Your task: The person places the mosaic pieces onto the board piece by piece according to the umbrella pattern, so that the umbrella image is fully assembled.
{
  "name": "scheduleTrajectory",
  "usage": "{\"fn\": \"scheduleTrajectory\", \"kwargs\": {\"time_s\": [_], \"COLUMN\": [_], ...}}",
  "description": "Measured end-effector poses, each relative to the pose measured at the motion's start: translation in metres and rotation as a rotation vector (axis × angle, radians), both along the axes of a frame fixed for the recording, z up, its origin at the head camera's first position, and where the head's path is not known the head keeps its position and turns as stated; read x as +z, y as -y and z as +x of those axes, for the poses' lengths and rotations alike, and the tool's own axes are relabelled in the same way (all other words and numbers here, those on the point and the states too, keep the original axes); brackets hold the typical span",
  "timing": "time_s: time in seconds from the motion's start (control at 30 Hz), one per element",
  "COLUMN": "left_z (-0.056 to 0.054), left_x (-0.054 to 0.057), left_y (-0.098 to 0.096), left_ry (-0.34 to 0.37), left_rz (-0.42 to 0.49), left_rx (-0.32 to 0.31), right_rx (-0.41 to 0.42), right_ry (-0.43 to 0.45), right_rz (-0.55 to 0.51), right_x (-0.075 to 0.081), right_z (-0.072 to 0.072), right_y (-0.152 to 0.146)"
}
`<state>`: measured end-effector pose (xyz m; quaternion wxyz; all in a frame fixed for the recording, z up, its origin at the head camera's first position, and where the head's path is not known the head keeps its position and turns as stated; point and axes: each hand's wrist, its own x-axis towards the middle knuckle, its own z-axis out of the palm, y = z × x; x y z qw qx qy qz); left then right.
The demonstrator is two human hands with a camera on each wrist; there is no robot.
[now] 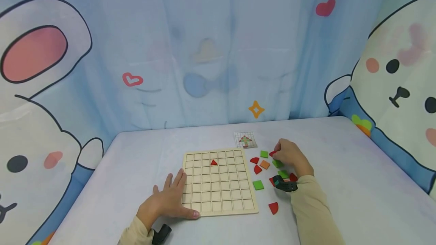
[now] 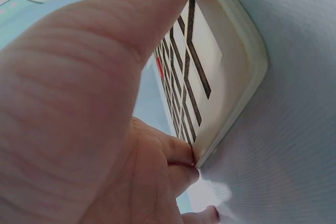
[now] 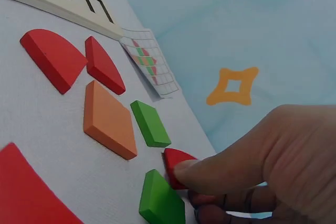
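Observation:
A pale wooden grid board (image 1: 221, 213) lies on the table, with a red triangular piece (image 1: 213, 162) in one cell of its upper part. My left hand (image 1: 168, 199) rests at the board's near left corner, thumb along the near edge and straight fingers spread at the left side. Right of the board, my right hand (image 1: 291, 158) pinches a red quarter-round piece (image 3: 176, 163) between thumb and fingers, close over the table. Beside those fingertips are a green piece (image 3: 160, 200) and a green square (image 3: 150, 124). An orange square (image 3: 109, 119) lies a little farther off.
A small printed pattern card (image 1: 245, 140) lies behind the board. More red pieces (image 1: 273, 208) and green ones (image 1: 258, 185) are scattered along the board's right side, some partly hidden by the right wrist. A patterned blue curtain (image 1: 211, 48) hangs behind the white table.

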<state>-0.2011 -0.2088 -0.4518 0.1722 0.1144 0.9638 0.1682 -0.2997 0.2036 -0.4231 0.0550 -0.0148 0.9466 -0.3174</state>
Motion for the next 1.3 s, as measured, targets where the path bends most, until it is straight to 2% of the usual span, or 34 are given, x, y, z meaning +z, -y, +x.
{"fn": "scheduleTrajectory", "kwargs": {"time_s": [0.17, 0.33, 0.5, 0.77, 0.9, 1.1, 1.3], "left_z": [0.009, 0.011, 0.011, 0.0, -0.003, -0.002, 0.004], "left_x": [0.02, 0.027, 0.025, 0.0, -0.005, -0.004, 0.008], "left_y": [-0.007, -0.009, -0.009, 0.0, 0.002, 0.002, -0.003], "left_ry": [0.044, 0.046, 0.041, 0.014, -0.002, 0.001, 0.021], "left_rz": [-0.013, -0.032, -0.033, 0.002, 0.011, 0.006, -0.006], "left_rx": [0.0, 0.007, 0.01, 0.001, 0.003, 0.0, 0.006], "right_rx": [-0.026, -0.028, 0.02, 0.117, 0.146, 0.203, 0.288], "right_ry": [-0.079, -0.21, -0.251, -0.263, -0.233, -0.221, -0.228], "right_rz": [-0.09, -0.238, -0.386, -0.51, -0.563, -0.563, -0.493], "right_x": [-0.005, -0.006, -0.004, 0.006, 0.009, 0.011, 0.01], "right_z": [-0.003, -0.007, -0.009, -0.005, -0.003, 0.0, 0.005], "right_y": [0.0, 0.006, 0.024, 0.05, 0.061, 0.082, 0.108]}}
